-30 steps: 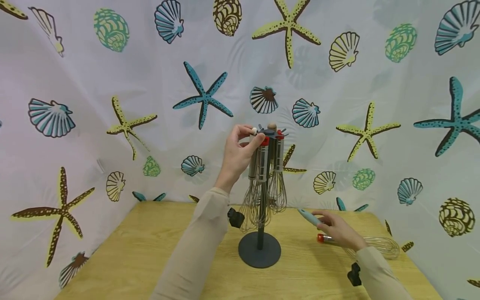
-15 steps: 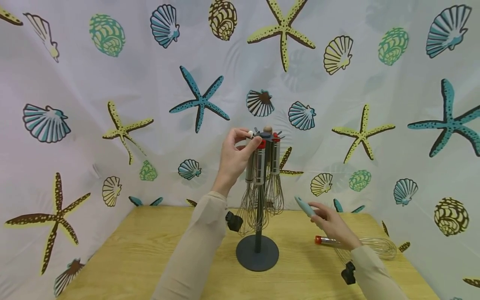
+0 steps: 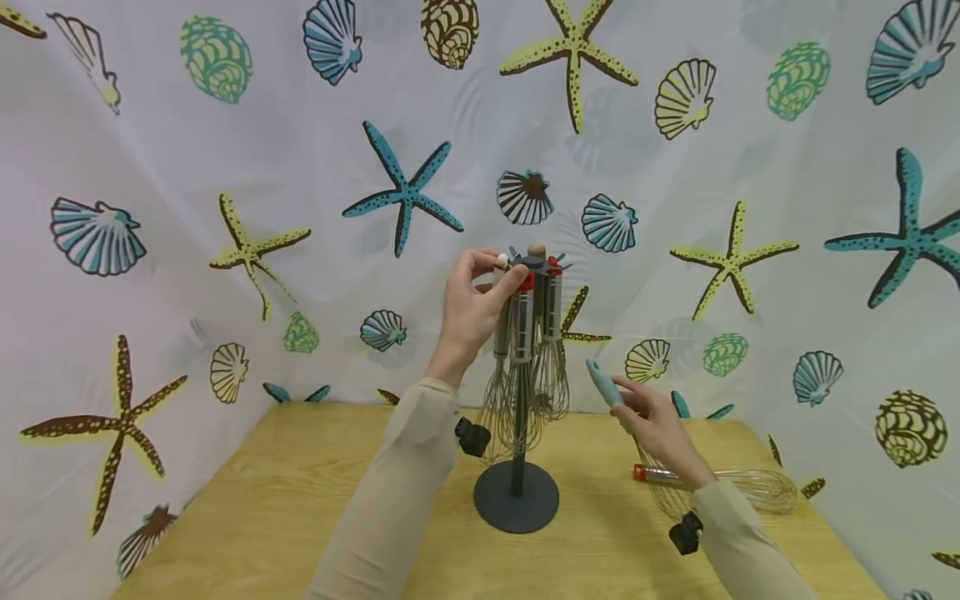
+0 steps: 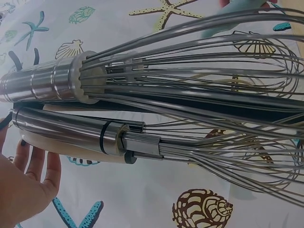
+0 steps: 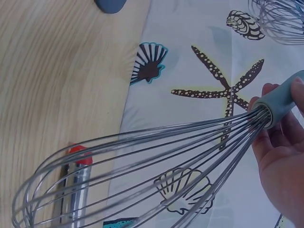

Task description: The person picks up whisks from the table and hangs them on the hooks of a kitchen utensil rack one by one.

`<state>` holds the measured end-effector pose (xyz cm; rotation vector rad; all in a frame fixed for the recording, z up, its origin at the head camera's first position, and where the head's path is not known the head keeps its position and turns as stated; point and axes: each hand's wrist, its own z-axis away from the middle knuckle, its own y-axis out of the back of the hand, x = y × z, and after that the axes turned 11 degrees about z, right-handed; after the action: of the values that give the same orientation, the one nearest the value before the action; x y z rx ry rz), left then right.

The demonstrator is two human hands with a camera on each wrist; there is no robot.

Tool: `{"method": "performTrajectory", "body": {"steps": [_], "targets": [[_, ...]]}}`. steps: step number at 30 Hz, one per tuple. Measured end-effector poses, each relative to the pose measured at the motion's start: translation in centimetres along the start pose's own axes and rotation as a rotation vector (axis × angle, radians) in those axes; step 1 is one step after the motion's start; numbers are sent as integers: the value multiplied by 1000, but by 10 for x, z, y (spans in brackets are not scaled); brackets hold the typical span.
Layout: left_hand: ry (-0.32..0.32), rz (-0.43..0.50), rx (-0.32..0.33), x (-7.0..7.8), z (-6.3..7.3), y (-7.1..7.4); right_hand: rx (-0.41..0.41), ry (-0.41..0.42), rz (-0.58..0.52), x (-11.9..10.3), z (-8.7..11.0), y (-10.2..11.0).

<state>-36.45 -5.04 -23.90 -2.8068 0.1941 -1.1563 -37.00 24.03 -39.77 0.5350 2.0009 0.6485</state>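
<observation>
A black whisk stand point(image 3: 516, 500) stands upright mid-table, several whisks hanging from its top. My left hand point(image 3: 472, 308) is at the top of the stand, thumb and fingers gripping the hook area beside a red-capped steel whisk point(image 3: 522, 325). Its exact contact is partly hidden. In the left wrist view, steel whisk handles point(image 4: 66, 128) hang close by its fingers point(image 4: 51, 173). My right hand point(image 3: 660, 425) holds a whisk with a light blue handle point(image 3: 602, 383) right of the stand, handle end tilted up. Its wire loops point(image 5: 142, 156) spread out below the hand in the right wrist view.
Another red-capped whisk point(image 3: 753, 487) lies on the wooden table point(image 3: 300, 500) at the right, under my right forearm. A white curtain point(image 3: 300, 150) printed with shells and starfish encloses the back and sides.
My right hand has lifted the blue-handled whisk and moved it slightly left, its handle turning more upright. My left hand stays at the stand's top.
</observation>
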Motion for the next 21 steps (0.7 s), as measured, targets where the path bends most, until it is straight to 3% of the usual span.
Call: {"method": "performTrajectory", "body": {"steps": [8,21], "targets": [[-3,5,6,0,0,-1,44,-24,-60,-18,-7,-1],[4,-3,5,1,2,0,75,25,-220,-46,-17,-2]]}}
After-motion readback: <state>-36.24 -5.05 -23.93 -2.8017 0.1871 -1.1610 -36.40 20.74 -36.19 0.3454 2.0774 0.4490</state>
